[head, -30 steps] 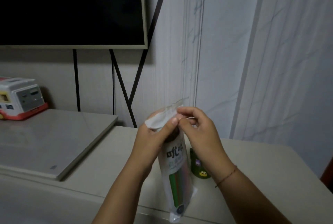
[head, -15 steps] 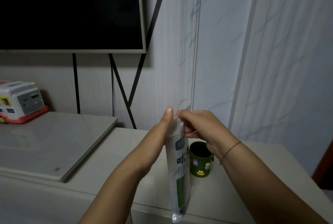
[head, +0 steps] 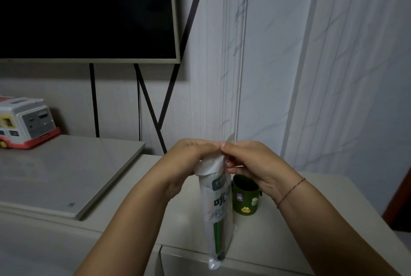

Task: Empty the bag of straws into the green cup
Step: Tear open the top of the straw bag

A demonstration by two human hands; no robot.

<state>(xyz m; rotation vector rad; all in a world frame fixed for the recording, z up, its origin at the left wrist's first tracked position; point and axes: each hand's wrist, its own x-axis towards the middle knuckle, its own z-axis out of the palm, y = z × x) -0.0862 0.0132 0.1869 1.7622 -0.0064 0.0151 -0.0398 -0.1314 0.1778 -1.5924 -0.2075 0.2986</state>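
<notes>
A long clear-and-white bag of straws (head: 219, 213) hangs upright in front of me, its green straws showing through the lower half. My left hand (head: 189, 164) and my right hand (head: 249, 162) both pinch the bag's top edge, thumbs and fingers meeting at the opening. The green cup (head: 245, 195), dark green with small cartoon stickers, stands upright on the pale counter (head: 311, 220) just behind and right of the bag, under my right hand. Part of its rim is hidden by that hand.
A white slab-like board (head: 66, 175) lies on the counter at left, with a red-and-white toy vehicle (head: 24, 122) at its far end. A dark TV screen (head: 84, 9) on black legs stands behind. The counter's front edge runs below the bag.
The bag has turned from face-on to edge-on and both hands have shifted their pinch at its top. The view has dropped slightly, uncovering the green cup.
</notes>
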